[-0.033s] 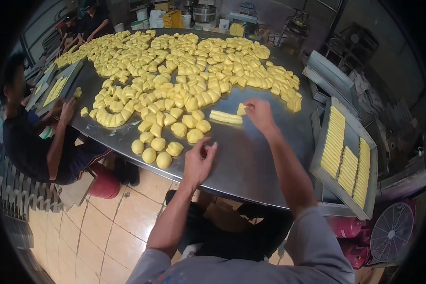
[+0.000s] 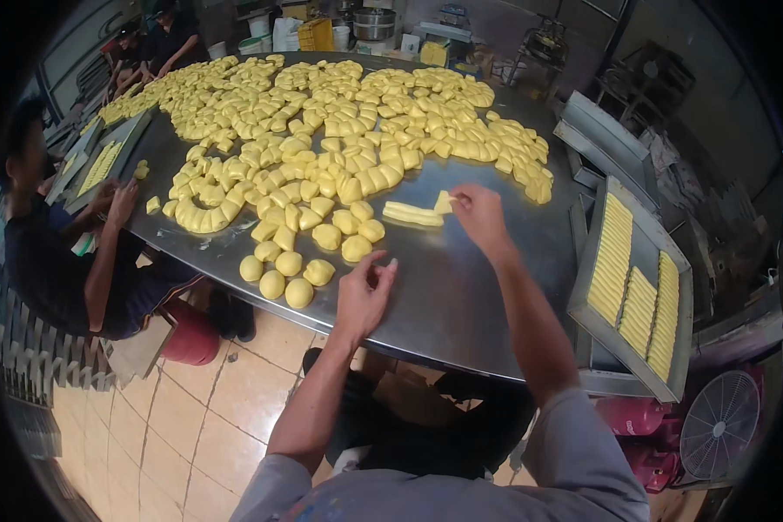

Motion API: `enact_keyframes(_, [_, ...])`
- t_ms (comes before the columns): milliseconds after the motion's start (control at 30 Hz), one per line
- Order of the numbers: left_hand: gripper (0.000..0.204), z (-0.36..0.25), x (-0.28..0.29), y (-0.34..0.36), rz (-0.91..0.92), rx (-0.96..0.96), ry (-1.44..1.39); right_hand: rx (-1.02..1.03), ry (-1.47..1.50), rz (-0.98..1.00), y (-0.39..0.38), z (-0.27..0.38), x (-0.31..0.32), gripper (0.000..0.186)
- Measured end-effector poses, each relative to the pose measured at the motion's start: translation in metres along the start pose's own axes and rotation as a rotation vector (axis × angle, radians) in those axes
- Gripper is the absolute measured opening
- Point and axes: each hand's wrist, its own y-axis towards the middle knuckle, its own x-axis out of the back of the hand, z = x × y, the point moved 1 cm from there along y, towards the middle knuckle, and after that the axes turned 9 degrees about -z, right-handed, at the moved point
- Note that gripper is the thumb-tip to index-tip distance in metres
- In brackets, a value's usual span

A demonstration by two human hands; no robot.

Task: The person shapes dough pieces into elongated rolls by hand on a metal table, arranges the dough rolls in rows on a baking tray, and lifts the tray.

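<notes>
My right hand (image 2: 480, 213) pinches a small yellow piece of dough (image 2: 445, 201) between thumb and fingers, at the end of a pale yellow dough strip (image 2: 409, 213) lying on the steel table (image 2: 461, 313). Closer to me, my left hand (image 2: 365, 291) hovers low over the table, holding nothing, fingers loosely curled and apart. To its left lie round dough balls (image 2: 298, 292) and rougher lumps. A large mass of cut yellow dough pieces (image 2: 365, 122) spreads across the table beyond both hands.
At the right, a tilted metal tray (image 2: 596, 296) holds rows of ridged dough strips, beside other stacked trays (image 2: 609, 148). A seated co-worker (image 2: 56, 252) handles something near trays (image 2: 109, 170) at the left; others work at the far left (image 2: 170, 48). A fan (image 2: 718, 431) stands low right.
</notes>
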Motion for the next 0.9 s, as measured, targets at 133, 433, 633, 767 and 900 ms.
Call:
enact_keyframes(133, [0.041,-0.016,-0.024,0.003,0.136,0.287,-0.229,-0.004,0.291,-0.237,-0.075,0.035,0.021,0.019])
enact_keyframes(433, [0.040,-0.053,-0.075,-0.031,0.396,0.449,-0.913,-0.682,0.848,-0.180,-0.143,0.032,0.073,0.031])
enact_keyframes(633, [0.044,-0.073,-0.086,-0.050,0.308,0.269,-0.836,-0.583,0.884,-0.079,-0.157,0.026,0.091,0.040])
enact_keyframes(767, [0.045,-0.063,-0.083,-0.051,0.459,0.246,-0.518,-0.429,0.768,-0.027,-0.160,0.033,0.099,0.042])
enact_keyframes(900, [0.047,-0.061,-0.084,-0.054,0.453,0.297,-0.578,-0.470,0.794,-0.256,-0.160,0.035,0.101,0.039])
